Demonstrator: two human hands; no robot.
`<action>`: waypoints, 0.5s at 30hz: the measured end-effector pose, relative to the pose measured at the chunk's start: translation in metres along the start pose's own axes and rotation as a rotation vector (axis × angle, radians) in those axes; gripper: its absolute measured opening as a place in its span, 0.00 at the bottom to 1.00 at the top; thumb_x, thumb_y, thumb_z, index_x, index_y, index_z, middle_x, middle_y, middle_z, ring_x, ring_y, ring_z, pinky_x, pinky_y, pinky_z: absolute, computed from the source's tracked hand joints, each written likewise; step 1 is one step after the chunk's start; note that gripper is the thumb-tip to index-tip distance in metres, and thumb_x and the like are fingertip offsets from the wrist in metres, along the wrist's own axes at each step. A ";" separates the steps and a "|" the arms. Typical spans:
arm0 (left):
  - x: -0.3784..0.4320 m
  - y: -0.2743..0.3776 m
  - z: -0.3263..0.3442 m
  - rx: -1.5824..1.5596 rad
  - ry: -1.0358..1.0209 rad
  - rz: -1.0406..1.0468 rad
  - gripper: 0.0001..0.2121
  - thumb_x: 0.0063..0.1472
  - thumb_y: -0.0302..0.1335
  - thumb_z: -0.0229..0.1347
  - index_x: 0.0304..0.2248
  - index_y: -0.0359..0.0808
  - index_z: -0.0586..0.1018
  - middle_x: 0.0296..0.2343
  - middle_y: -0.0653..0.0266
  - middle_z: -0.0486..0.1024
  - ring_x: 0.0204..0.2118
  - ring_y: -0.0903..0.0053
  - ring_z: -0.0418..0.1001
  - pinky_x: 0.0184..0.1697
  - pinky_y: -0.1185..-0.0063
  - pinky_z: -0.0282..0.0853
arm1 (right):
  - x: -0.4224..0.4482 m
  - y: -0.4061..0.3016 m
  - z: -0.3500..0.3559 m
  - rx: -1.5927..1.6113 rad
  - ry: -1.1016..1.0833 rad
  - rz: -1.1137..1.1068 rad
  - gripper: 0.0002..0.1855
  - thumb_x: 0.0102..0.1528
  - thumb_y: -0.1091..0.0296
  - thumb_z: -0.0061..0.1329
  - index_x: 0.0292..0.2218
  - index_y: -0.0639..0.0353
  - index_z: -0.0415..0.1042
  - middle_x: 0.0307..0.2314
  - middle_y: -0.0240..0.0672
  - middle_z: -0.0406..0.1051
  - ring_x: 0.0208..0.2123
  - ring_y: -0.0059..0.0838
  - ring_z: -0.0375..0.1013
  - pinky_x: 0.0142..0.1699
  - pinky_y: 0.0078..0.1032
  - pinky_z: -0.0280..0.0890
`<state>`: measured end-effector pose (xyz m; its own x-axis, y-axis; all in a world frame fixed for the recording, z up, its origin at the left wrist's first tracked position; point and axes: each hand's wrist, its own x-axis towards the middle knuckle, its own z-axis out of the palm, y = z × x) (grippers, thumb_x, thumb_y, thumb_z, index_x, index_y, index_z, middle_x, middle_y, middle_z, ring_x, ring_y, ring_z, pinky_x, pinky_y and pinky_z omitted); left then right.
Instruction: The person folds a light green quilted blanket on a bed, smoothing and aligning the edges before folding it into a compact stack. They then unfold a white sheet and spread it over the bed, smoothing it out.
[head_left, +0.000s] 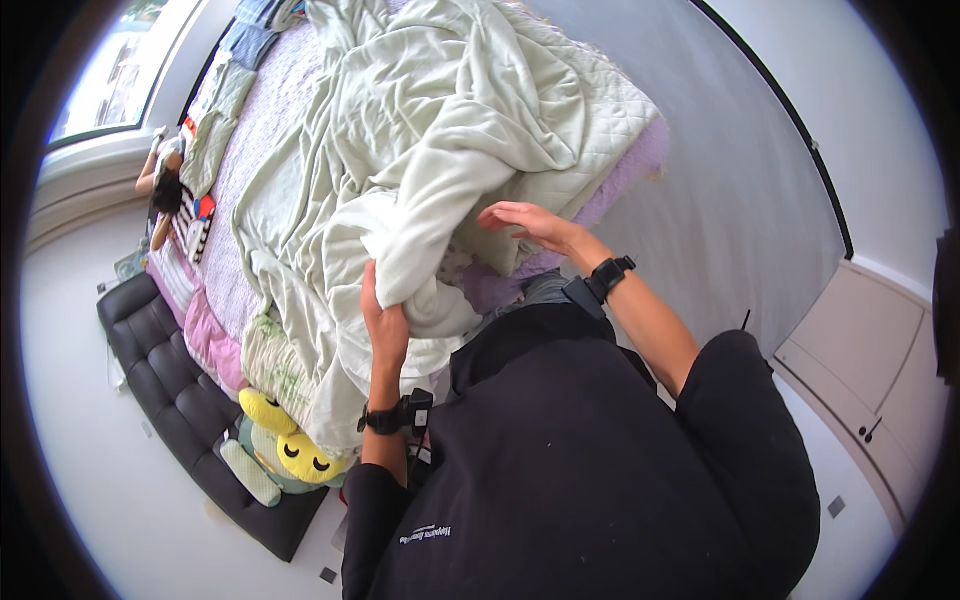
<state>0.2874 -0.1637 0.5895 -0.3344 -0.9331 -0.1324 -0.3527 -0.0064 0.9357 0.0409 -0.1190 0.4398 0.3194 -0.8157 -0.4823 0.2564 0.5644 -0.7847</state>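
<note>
A pale green blanket (442, 202) lies in loose folds over the bed in front of me. My left hand (386, 326) grips a bunched edge of it, thumb on the outer side and fingers partly hidden by the cloth. To the right of the raised fold, my right hand (536, 225) hovers with fingers extended and holds nothing. Beneath the blanket a light green quilted cover (615, 120) shows, and below that a fuzzy purple bed sheet (645, 154) hangs at the bed's edge. Both wrists wear black straps with small devices.
Along the tufted dark headboard (180, 390) sit yellow plush cushions (307, 457), a green-patterned pillow (277, 360) and a pink pillow (210, 334). A person (169, 176) is at the far side by the window (109, 67). Grey floor (720, 165) runs right towards a door (855, 375).
</note>
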 end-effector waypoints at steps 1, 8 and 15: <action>-0.008 0.010 -0.008 0.095 -0.002 0.027 0.15 0.58 0.19 0.42 0.45 0.27 0.70 0.39 0.57 0.73 0.43 0.76 0.69 0.47 0.80 0.62 | 0.010 0.017 -0.005 0.008 0.069 0.096 0.31 0.61 0.43 0.37 0.56 0.57 0.59 0.48 0.32 0.66 0.47 0.25 0.64 0.55 0.36 0.55; -0.059 0.062 -0.036 0.224 -0.221 -0.032 0.16 0.56 0.24 0.47 0.44 0.27 0.70 0.35 0.56 0.74 0.39 0.71 0.72 0.45 0.78 0.64 | 0.121 0.062 -0.063 0.396 0.242 0.003 0.33 0.61 0.46 0.34 0.60 0.57 0.49 0.56 0.36 0.57 0.57 0.30 0.56 0.59 0.39 0.52; -0.080 0.011 -0.057 0.164 -0.086 -0.181 0.17 0.56 0.20 0.45 0.46 0.28 0.70 0.39 0.60 0.73 0.44 0.77 0.68 0.50 0.80 0.60 | 0.075 0.020 -0.123 0.114 0.811 -0.456 0.30 0.60 0.58 0.40 0.59 0.60 0.51 0.56 0.40 0.57 0.57 0.31 0.57 0.60 0.33 0.52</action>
<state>0.3603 -0.1099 0.6290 -0.3239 -0.8878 -0.3269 -0.5485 -0.1052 0.8295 -0.0425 -0.1849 0.3401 -0.5566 -0.7763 -0.2958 0.3019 0.1427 -0.9426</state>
